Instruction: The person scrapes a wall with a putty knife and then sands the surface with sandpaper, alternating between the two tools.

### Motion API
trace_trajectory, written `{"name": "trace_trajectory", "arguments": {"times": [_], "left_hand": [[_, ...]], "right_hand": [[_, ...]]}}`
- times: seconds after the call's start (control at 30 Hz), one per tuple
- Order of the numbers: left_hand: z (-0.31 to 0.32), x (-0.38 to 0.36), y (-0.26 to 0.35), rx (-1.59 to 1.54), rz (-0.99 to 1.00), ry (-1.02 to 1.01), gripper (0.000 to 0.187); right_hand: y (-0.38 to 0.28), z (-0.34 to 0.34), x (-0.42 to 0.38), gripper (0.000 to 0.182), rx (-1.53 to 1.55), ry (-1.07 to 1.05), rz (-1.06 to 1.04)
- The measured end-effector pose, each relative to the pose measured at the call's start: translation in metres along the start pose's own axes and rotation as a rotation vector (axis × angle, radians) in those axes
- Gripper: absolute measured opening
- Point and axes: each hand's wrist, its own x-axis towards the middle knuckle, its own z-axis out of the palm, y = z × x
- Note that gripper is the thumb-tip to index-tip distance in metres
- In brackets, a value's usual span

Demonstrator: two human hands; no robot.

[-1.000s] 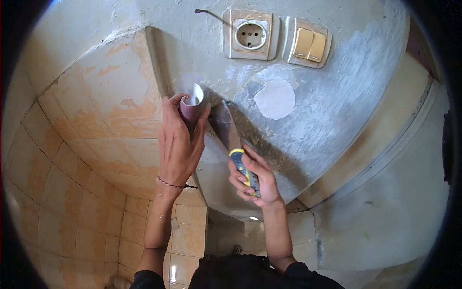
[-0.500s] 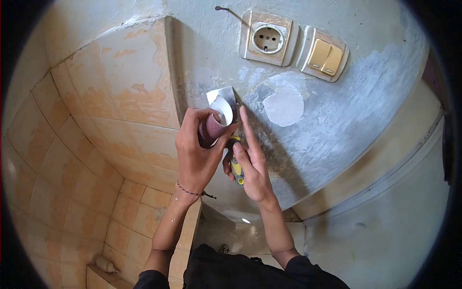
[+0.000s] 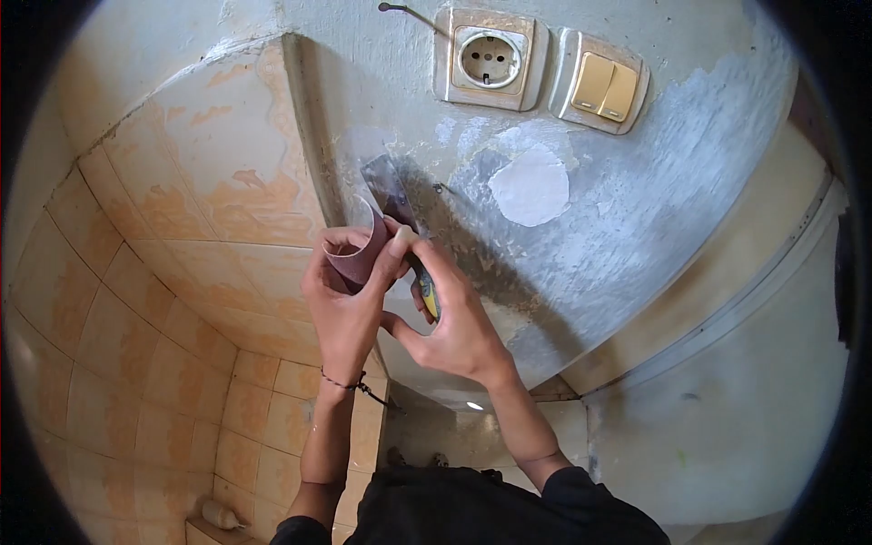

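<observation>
My left hand is closed around a curled piece of reddish-brown sandpaper, which forms a loose open roll. Beside it, the same hand's fingers wrap round the grey-and-yellow handle of a putty knife, whose flat metal blade points up toward the wall. My right hand is against the left from the right side, its index fingertip touching near the left thumb and sandpaper edge. The right thumb stands apart below, and its other fingers are partly hidden.
Ahead is a grey plastered wall with a round white patch. Above are a power socket and a double light switch. Orange-and-cream tiles cover the left wall, and a pale bottle lies at lower left.
Both hands have shifted left with the sandpaper and putty knife. My right fingers, stretched upward before, have bent in to touch by the left thumb. The sandpaper roll has turned and opened wider.
</observation>
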Motion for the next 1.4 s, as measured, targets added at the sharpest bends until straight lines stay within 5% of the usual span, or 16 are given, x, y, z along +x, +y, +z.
{"name": "trace_trajectory", "arguments": {"times": [0.2,0.7,0.77,0.83,0.93,1.13,1.4], "left_hand": [[-0.019,0.000,0.018,0.054,0.015,-0.197,0.017],[-0.066,0.001,0.002,0.086,0.167,-0.556,0.070],[-0.066,-0.011,-0.004,-0.122,-0.030,-0.396,0.076],[-0.062,-0.025,-0.018,-0.191,-0.034,-0.342,0.069],[-0.053,-0.055,-0.065,-0.308,-0.153,0.002,0.042],[-0.053,-0.041,-0.086,-0.574,-0.496,-0.362,0.046],[-0.044,-0.056,-0.101,-0.857,-0.293,-0.466,0.044]], "right_hand": [[-0.014,0.017,0.002,0.079,-0.269,0.145,-0.033],[-0.010,0.050,0.005,0.047,-0.484,0.411,-0.112],[-0.010,0.051,0.005,0.035,-0.478,0.422,-0.057],[-0.011,0.051,0.004,0.031,-0.473,0.429,-0.048],[-0.011,0.050,0.004,0.026,-0.416,0.425,-0.022],[0.003,0.051,-0.002,0.021,-0.055,0.419,-0.017],[0.007,0.047,-0.020,0.020,0.311,0.385,0.165]]}}
